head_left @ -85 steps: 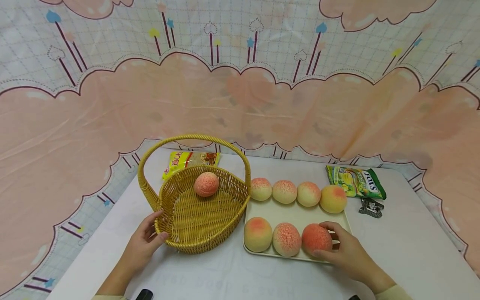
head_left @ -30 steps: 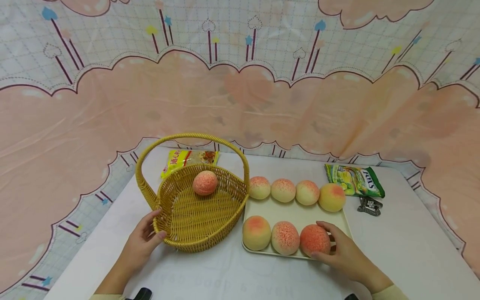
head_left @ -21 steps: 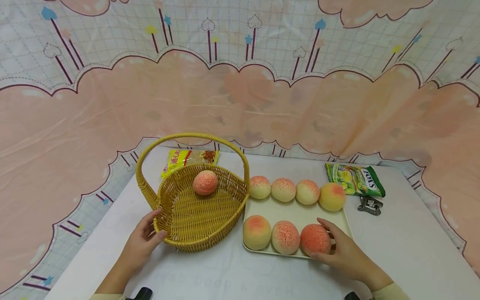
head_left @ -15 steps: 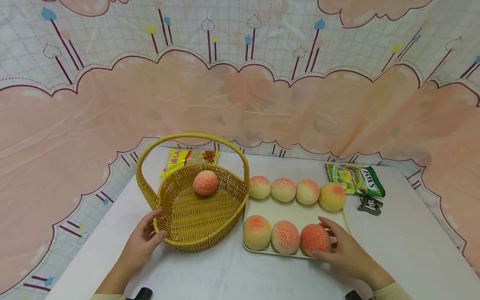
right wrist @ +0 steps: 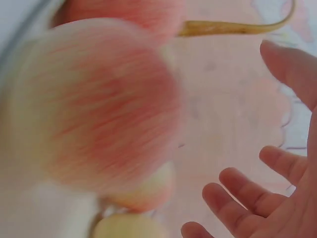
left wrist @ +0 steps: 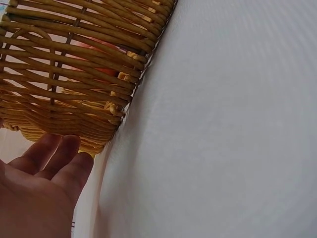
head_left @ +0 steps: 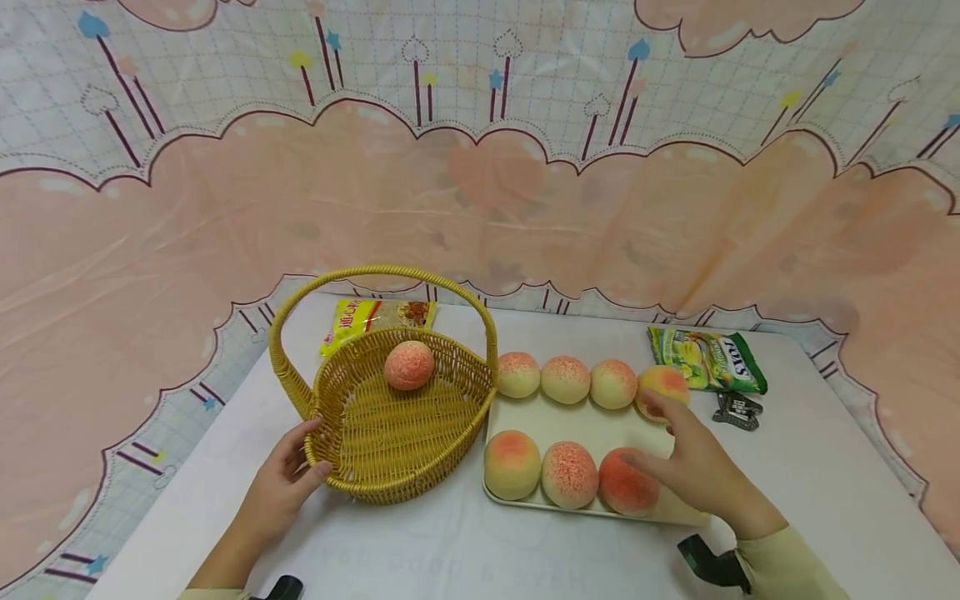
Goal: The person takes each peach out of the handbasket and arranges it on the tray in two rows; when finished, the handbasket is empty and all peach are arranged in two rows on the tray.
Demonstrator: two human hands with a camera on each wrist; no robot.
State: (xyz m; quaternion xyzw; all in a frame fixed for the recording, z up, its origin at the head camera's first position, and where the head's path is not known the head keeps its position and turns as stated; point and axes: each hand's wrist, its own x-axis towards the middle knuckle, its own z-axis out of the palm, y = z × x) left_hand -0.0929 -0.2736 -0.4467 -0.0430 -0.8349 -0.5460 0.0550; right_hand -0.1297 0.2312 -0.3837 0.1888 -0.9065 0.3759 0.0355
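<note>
My left hand [head_left: 281, 475] holds the narrow near-left end of a yellow wicker basket [head_left: 405, 483], thumb and index finger at its rim. In the left wrist view, fingertips [left wrist: 72, 141] touch its woven outer wall. A red peach [head_left: 408, 365] sits inside the basket. My right hand [head_left: 701, 462] hovers above the right side of a cream tray [head_left: 577, 423], fingers spread, holding nothing. Below its thumb lies a red peach [head_left: 626, 487], beside a speckled peach [head_left: 570, 475] and a yellow-pink peach [head_left: 512, 467]. The right wrist view shows a gap between hand and peach [right wrist: 109, 104].
Several peaches line the tray's back edge, including a yellow one [head_left: 663, 385] partly behind my right fingers. A green snack bag [head_left: 708, 360] and a small black packet [head_left: 738, 411] lie right of the tray. A yellow snack bag [head_left: 345, 321] lies behind the basket.
My right hand has let go of the front-right red peach and risen up and away from it, its fingers opening. My left hand and the basket have stayed in place.
</note>
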